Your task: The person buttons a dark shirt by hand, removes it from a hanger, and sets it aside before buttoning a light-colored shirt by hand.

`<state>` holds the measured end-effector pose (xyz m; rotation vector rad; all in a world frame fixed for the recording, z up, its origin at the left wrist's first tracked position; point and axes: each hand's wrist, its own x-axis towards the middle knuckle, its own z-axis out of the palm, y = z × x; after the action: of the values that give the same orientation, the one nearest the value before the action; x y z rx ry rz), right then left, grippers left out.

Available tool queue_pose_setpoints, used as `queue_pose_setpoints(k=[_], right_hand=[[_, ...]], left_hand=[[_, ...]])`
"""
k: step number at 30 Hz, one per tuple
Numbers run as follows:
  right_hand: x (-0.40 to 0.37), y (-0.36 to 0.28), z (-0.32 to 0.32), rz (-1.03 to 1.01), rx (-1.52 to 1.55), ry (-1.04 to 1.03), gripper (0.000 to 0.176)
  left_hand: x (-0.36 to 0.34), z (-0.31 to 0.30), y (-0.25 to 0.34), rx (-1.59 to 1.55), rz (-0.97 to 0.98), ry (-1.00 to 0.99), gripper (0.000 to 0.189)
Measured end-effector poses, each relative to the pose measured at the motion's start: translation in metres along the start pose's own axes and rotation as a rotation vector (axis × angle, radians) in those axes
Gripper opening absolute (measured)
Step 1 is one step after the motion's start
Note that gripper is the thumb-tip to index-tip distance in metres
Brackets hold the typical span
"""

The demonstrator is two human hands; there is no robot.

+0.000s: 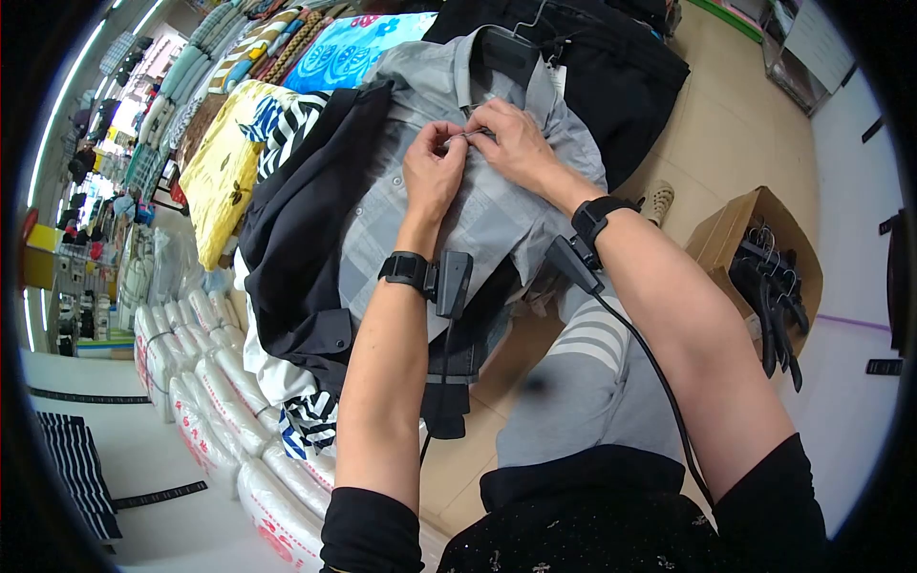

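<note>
A grey checked shirt lies spread over other garments, with a black hanger in its collar. My left hand pinches the front edge of the shirt near the upper chest. Close against it, my right hand also has thumb and fingers closed on the same edge. Whatever small part sits between the fingertips is mostly hidden. Small pale buttons show lower down the shirt front. Beside the shirt on the left is a dark jacket.
Black trousers lie beyond the shirt. A cardboard box holding black hangers stands on the floor at right. Plastic-wrapped bundles are stacked at lower left. Folded yellow fabric lies at upper left. Cables run from both wrist devices.
</note>
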<state>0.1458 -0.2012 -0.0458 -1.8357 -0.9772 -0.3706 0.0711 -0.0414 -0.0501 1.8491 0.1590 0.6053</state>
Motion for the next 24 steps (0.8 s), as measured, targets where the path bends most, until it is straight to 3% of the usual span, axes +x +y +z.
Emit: queue_pose_setpoints(k=[7, 10, 24], right_hand=[[0.002, 0.002, 0.001, 0.065, 0.025, -0.014, 0.015], [0.002, 0.002, 0.001, 0.106, 0.075, -0.015, 0.016], [0.009, 0.011, 0.000, 0.285, 0.229, -0.113, 0.023]], left_hand=[[-0.012, 0.002, 0.016, 0.203, 0.058, -0.010, 0.022], [-0.011, 0.002, 0.016, 0.157, -0.029, 0.017, 0.022], [-0.004, -0.008, 0.014, 0.093, -0.048, -0.071, 0.024]])
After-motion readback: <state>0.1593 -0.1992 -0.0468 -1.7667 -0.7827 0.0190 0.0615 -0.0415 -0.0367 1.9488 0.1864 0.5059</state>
